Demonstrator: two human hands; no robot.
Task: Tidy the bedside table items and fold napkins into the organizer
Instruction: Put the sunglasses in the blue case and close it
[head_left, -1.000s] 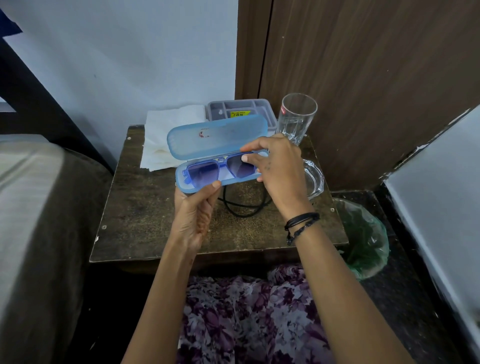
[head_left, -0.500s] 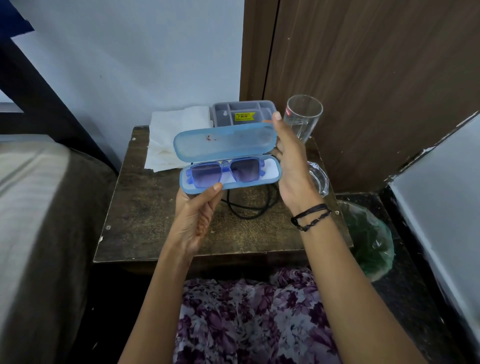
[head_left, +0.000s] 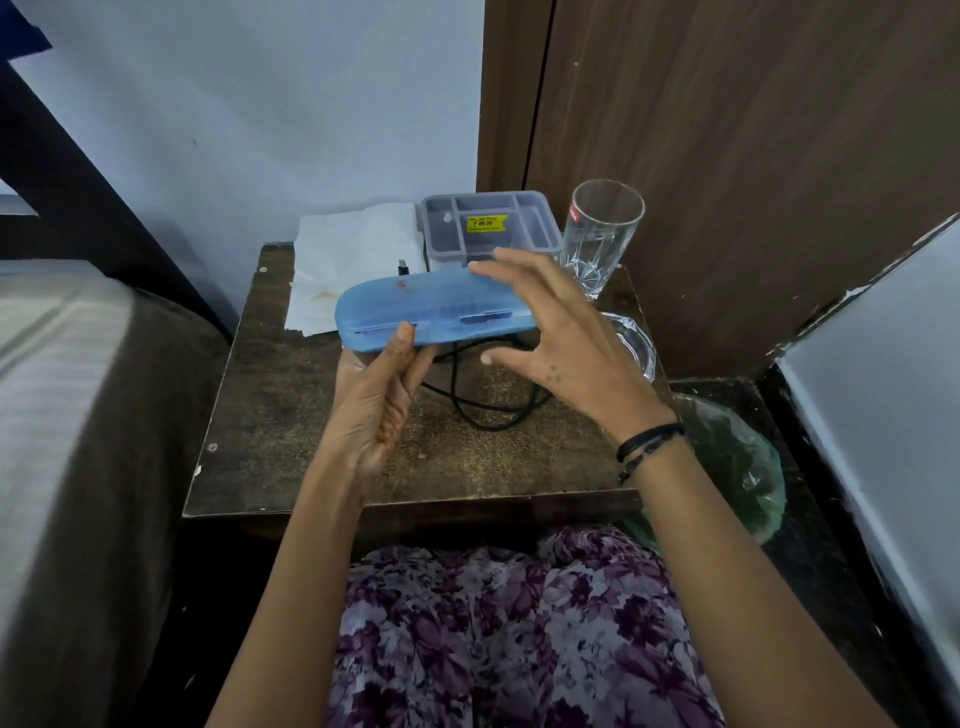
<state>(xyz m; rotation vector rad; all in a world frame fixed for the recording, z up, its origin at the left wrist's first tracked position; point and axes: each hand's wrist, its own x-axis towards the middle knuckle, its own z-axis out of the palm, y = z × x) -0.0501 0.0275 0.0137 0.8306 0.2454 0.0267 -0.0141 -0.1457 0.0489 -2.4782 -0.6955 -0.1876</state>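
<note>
So the blue glasses case (head_left: 434, 312) is closed and held up in the air over the middle of the counter (head_left: 291, 415), not resting on it. The left hand (head_left: 376, 400) has it from below at the case's left end, thumb up against the front edge and fingers tucked underneath. The right hand (head_left: 561, 332) is at the case's right end with fingers spread and mostly straight; the upper fingertips are at the top edge of the lid, the thumb is below the case, and I honestly can't tell if it's actually touching or just hovering there.

Behind the case, along the back edge of the counter, there's a stack of white napkins (head_left: 353, 260) toward the back left corner, and a grey organizer (head_left: 491, 223) with compartments and a yellow price sticker just to the right of them. A clear drinking glass (head_left: 602, 234) stands upright at the back right corner. A black cable (head_left: 493, 410) loops on the counter under the hands, and a clear glass dish (head_left: 634, 345) sits by the right edge, partly hidden by the right hand.
</note>
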